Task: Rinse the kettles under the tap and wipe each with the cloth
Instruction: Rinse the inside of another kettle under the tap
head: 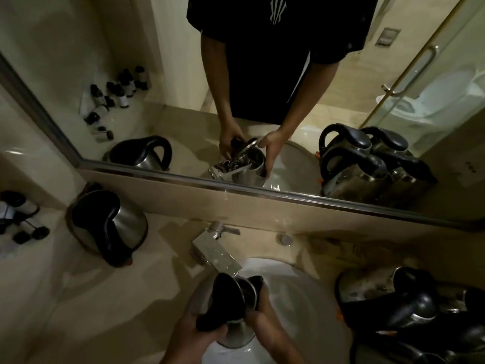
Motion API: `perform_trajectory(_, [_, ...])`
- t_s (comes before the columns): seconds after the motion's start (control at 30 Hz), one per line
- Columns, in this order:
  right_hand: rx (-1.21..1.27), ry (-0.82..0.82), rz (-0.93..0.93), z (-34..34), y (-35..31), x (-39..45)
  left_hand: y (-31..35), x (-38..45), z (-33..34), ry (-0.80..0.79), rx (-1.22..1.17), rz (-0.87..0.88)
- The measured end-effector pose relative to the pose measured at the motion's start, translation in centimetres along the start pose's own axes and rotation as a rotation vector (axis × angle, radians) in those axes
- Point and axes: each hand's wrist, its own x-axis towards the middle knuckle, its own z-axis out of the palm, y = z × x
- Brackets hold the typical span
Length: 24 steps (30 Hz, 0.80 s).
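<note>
Over the white sink [296,298] I hold a steel kettle [237,334] with a black handle and its lid open, its mouth just under the spout of the chrome tap [217,254]. My left hand [194,328] grips the black handle. My right hand [258,316] holds the kettle's body beside the open rim. Another steel kettle [110,227] stands on the counter to the left. Several more kettles [399,306] stand crowded at the right of the sink. No cloth is in view.
A wide mirror [262,101] above the counter reflects me, the kettles and a glass shower door. Small dark toiletry bottles [18,216] lie at the far left of the beige counter [118,311]. A round drain knob [284,239] sits behind the sink.
</note>
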Motion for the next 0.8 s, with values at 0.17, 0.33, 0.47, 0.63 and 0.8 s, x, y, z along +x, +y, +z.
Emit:
perform_trajectory(0.17, [-0.068,0.012,-0.094,0.4,-1.7,2.1,-1.3,2.3,-0.4,0.160,0.281,0.286])
perform_trajectory(0.33, [-0.284,0.023,-0.013,0.8,0.4,4.5,-5.1,4.3,-0.2,0.278,0.701,0.487])
perform_trajectory(0.47, [-0.364,0.034,-0.002,1.1,1.1,4.9,-7.3,4.3,-0.5,0.386,0.714,0.673])
perform_trajectory(0.63, [-0.439,0.008,-0.100,-0.1,0.9,6.4,-8.0,5.3,0.1,0.431,0.848,0.748])
perform_trajectory(0.8, [-0.405,-0.041,-0.116,-0.1,1.0,6.7,-6.7,5.3,0.4,0.451,0.819,0.743])
